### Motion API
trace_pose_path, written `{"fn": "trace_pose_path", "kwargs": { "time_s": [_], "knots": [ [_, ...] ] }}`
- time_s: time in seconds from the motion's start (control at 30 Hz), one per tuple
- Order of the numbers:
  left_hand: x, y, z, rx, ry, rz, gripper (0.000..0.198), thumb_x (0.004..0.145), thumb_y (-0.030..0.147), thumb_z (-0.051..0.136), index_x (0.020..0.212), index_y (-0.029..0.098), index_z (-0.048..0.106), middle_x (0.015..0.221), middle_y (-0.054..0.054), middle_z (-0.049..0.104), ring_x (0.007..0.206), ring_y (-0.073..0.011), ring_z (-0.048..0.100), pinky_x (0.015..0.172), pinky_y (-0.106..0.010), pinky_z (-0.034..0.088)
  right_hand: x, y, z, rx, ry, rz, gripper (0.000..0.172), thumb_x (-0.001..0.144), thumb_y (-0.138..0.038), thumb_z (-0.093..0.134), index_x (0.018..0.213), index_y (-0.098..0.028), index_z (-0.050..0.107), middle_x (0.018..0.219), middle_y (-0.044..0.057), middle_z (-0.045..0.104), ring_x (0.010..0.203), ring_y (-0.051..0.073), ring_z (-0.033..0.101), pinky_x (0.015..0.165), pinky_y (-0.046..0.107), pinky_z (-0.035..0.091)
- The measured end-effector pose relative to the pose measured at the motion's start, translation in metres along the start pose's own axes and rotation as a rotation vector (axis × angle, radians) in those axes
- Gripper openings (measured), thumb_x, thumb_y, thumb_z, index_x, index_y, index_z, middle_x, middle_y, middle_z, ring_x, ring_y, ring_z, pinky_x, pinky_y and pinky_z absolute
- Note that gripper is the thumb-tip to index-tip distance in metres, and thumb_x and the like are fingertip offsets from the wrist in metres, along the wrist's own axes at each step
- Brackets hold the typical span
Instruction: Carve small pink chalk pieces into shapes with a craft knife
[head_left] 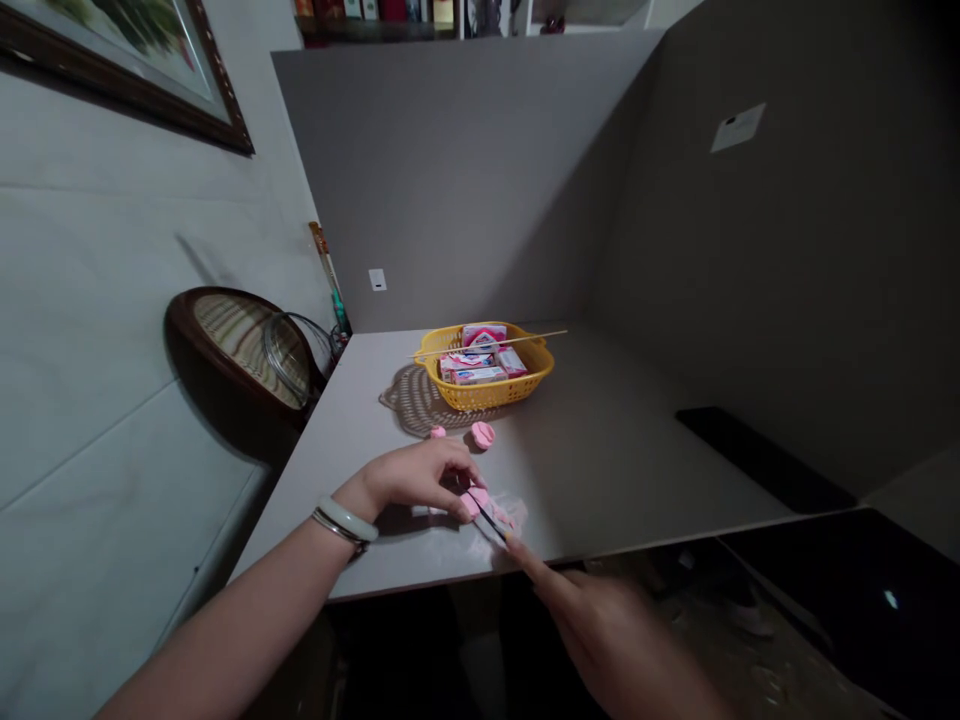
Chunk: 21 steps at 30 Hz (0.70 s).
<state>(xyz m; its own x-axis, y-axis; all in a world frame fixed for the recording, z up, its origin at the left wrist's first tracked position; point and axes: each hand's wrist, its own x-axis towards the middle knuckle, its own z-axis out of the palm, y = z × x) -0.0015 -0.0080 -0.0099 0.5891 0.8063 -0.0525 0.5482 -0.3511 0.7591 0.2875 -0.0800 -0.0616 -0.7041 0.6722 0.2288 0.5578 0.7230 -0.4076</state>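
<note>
Already a pink disc (pixel 482 435) and a smaller pink bit (pixel 437 432) lie apart on the desk (pixel 360 470), toward its left edge, while a larger pink lump (pixel 474 503) remains at the front edge on crumpled translucent wrapping (pixel 511 515). The left hand (pixel 409 478), fingers curled narrowly, presses on the lump. The right hand (pixel 600 630) holds a thin dark blade (pixel 491 525) against it, the grip partly hidden. Further back, a yellow basket (pixel 525 375) holds pink-printed boxes (pixel 472 375).

The grey countertop (pixel 600 470) bears a yellow plastic basket (pixel 487 385) overlapping a woven mat (pixel 409 405), with small pink pieces (pixel 482 435) nearby.
</note>
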Motion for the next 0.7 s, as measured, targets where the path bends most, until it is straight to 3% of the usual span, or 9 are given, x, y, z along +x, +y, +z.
{"fn": "trace_pose_path", "kwargs": {
  "time_s": [0.13, 0.33, 0.47, 0.6, 0.7],
  "knots": [
    [0.000, 0.003, 0.000, 0.055, 0.001, 0.035, 0.036, 0.072, 0.031, 0.084, 0.103, 0.016, 0.075, 0.095, -0.003, 0.066, 0.090, -0.0188, 0.059, 0.080, -0.030, 0.046, -0.017, 0.005, -0.004, -0.013, -0.012, 0.019, 0.076, 0.088, -0.007, 0.040, 0.158, -0.035, 0.041, 0.072, 0.001, 0.077, 0.054, 0.019, 0.067, 0.055, 0.025, 0.053],
    [0.001, 0.003, -0.005, 0.221, 0.050, 0.074, 0.027, 0.078, 0.038, 0.078, 0.097, 0.019, 0.074, 0.093, -0.003, 0.069, 0.090, -0.0203, 0.057, 0.088, -0.033, 0.045, 0.021, -0.010, 0.003, -0.091, -0.070, 0.023, 0.075, 0.083, 0.000, 0.042, 0.156, -0.019, 0.045, 0.079, 0.008, 0.078, 0.060, 0.017, 0.070, 0.055, 0.021, 0.046],
    [-0.005, 0.010, -0.007, 0.308, 0.071, 0.055, 0.031, 0.076, 0.038, 0.080, 0.101, 0.020, 0.073, 0.097, -0.004, 0.069, 0.096, -0.0223, 0.059, 0.092, -0.036, 0.047, 0.030, -0.013, 0.011, -0.127, -0.048, 0.043, 0.073, 0.084, -0.001, 0.042, 0.155, -0.017, 0.047, 0.077, 0.009, 0.077, 0.060, 0.019, 0.071, 0.052, 0.023, 0.041],
    [-0.022, 0.030, 0.014, 0.436, 0.366, -0.087, 0.030, 0.080, 0.034, 0.075, 0.106, 0.020, 0.068, 0.111, -0.007, 0.066, 0.106, -0.0255, 0.061, 0.090, -0.037, 0.051, 0.026, -0.014, 0.015, -0.089, -0.014, 0.033, 0.067, 0.088, -0.002, 0.041, 0.153, -0.016, 0.050, 0.081, 0.009, 0.079, 0.063, 0.021, 0.073, 0.054, 0.024, 0.044],
    [-0.036, 0.046, 0.045, 0.541, 0.582, -0.258, 0.014, 0.089, 0.034, 0.068, 0.093, 0.020, 0.066, 0.095, -0.005, 0.068, 0.095, -0.0262, 0.063, 0.086, -0.040, 0.051, 0.021, -0.015, 0.016, -0.047, 0.012, 0.029, 0.065, 0.090, -0.003, 0.038, 0.153, -0.018, 0.050, 0.089, 0.010, 0.080, 0.070, 0.020, 0.075, 0.063, 0.025, 0.050]
  ]
}}
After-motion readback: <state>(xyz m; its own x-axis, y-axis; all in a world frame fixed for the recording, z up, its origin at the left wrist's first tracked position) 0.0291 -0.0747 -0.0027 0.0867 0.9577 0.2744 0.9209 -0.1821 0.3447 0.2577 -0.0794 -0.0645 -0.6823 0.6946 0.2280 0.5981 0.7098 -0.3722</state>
